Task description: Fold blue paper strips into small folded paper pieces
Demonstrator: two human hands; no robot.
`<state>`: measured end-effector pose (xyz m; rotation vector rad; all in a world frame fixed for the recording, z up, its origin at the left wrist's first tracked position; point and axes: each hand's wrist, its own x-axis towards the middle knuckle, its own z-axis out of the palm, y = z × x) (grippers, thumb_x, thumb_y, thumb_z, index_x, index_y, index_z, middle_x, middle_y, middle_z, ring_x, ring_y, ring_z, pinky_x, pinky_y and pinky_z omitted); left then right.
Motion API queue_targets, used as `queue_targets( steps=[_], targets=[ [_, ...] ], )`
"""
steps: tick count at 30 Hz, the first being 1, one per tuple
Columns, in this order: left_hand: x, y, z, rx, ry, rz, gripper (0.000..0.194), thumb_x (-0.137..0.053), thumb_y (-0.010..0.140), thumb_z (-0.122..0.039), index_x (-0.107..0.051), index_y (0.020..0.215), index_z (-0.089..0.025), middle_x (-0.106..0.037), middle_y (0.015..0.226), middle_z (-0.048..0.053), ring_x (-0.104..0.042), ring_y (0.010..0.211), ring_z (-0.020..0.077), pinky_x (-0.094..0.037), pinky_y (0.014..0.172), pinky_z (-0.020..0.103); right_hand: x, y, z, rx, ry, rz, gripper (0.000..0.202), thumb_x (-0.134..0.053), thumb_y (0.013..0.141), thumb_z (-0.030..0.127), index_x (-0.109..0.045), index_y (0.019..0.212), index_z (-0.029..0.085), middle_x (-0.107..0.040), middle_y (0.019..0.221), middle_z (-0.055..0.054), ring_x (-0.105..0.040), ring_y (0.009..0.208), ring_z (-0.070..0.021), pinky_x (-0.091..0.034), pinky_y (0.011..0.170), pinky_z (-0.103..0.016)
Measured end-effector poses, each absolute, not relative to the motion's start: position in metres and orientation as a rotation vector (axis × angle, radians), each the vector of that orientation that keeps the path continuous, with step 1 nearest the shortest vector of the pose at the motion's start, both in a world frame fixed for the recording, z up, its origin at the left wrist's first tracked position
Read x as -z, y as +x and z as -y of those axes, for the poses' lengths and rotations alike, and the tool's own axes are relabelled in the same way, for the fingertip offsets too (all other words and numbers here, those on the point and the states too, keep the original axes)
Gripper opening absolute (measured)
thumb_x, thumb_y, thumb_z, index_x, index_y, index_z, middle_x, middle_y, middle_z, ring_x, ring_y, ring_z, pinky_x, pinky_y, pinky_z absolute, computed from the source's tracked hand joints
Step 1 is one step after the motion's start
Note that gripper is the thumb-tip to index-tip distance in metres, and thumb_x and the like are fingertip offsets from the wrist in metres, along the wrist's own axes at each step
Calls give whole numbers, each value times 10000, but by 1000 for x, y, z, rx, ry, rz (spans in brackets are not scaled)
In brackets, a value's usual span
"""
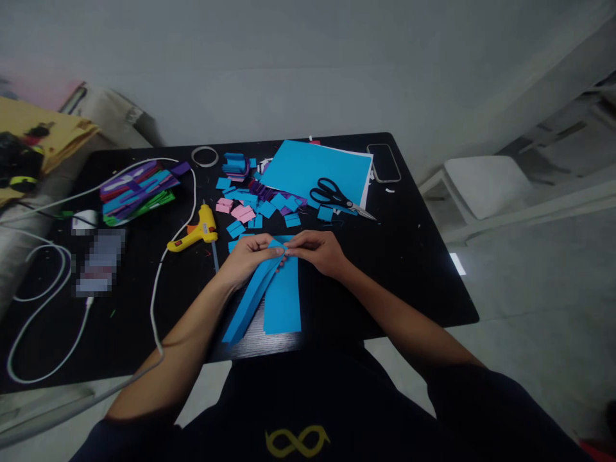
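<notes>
Between my two hands is a folded strip of blue paper (251,300), slanting down toward the table's front edge. My left hand (251,256) pinches its upper end, thumb on top. My right hand (318,251) has its fingertips closed on the same end, meeting the left thumb. Under the strip lies a flat blue paper piece (283,301), partly covered by the hands. Just beyond my hands are small folded blue paper pieces (266,208) and pink ones (243,213). Black-handled scissors (339,197) rest with their handles over a blue sheet (312,170).
Left of my hands lies a yellow glue gun (195,232), its white cable running past my left forearm. Further left are a bundle of colored paper strips (137,192), a phone (101,262) and a white charger (85,221). A tape roll (205,156) and another phone (384,163) lie at the back.
</notes>
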<state>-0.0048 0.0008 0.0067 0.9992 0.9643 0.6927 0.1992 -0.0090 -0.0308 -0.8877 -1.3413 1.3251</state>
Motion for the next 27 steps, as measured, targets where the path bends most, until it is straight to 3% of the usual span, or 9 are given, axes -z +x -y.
queue_targets(
  steps=[12, 21, 27],
  targets=[
    [-5, -8, -3, -662, 1043, -956, 234, -897, 721, -324, -752, 757, -143, -756, 709, 29, -685, 594, 129, -566, 587, 221, 29, 200, 9, -1299, -901, 1383, 165, -902, 748, 367, -844, 841, 243, -805, 877, -31, -748, 819, -171, -606, 800, -307],
    [-11, -5, -3, -647, 1042, -1000, 251, -886, 691, -340, -735, 723, -142, -745, 678, 41, -667, 558, 141, -560, 571, 247, 24, 200, 11, -1305, -969, 1368, 252, -905, 724, 455, -835, 822, 234, -807, 891, -48, -749, 837, -205, -615, 832, -352],
    [-6, -8, -3, -635, 1037, -994, 226, -894, 688, -306, -752, 753, -143, -758, 711, 38, -669, 573, 133, -556, 586, 238, 26, 200, 10, -1333, -920, 1354, 205, -912, 728, 400, -839, 824, 234, -804, 870, -41, -753, 825, -197, -608, 825, -337]
  ],
)
